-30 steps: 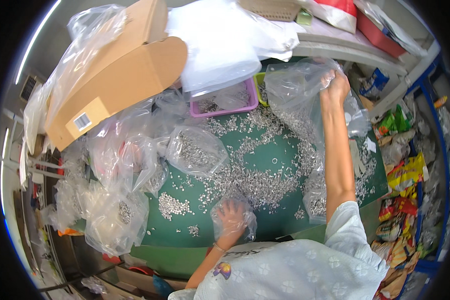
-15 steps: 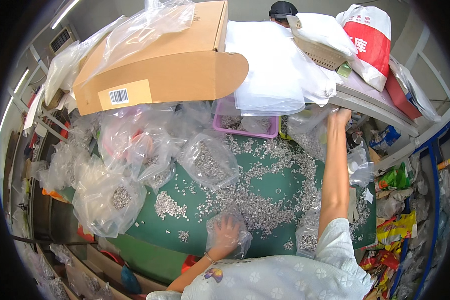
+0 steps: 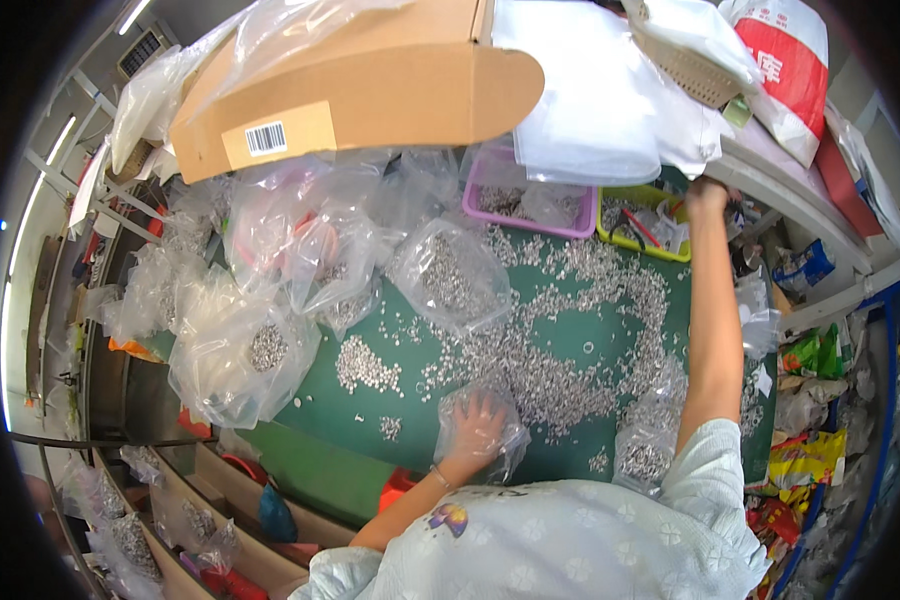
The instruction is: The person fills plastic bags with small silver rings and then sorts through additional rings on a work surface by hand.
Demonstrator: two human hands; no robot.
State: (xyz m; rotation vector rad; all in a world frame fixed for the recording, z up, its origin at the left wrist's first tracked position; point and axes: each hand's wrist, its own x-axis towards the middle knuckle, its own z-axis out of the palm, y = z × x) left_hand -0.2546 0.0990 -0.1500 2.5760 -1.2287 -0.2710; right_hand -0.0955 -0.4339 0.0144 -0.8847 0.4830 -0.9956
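Note:
My left hand [image 3: 478, 428] lies with fingers spread on a crumpled clear plastic bag [image 3: 510, 440] near the front edge of the green tabletop [image 3: 430, 400]. Whether the fingers are on top of the bag or inside it is unclear. Small shiny metal pieces [image 3: 550, 390] are spread in a large heap just beyond it. My right arm reaches far forward, and my right hand [image 3: 708, 197] is at the right end of a yellow-green basket [image 3: 660, 250], below the shelf edge. Its fingers are hidden, so what they hold does not show.
A purple basket [image 3: 530, 226] stands left of the yellow-green one. Filled clear bags [image 3: 450, 280] crowd the left and middle. Pale round pieces [image 3: 365, 365] form a small pile. An overhead shelf carries a cardboard box [image 3: 360, 90] and white sheets [image 3: 590, 100].
The clear bag of metal pieces that hung by my right hand is no longer seen there, uncovering the yellow-green basket. My left hand stays on its bag. The whole view has shifted.

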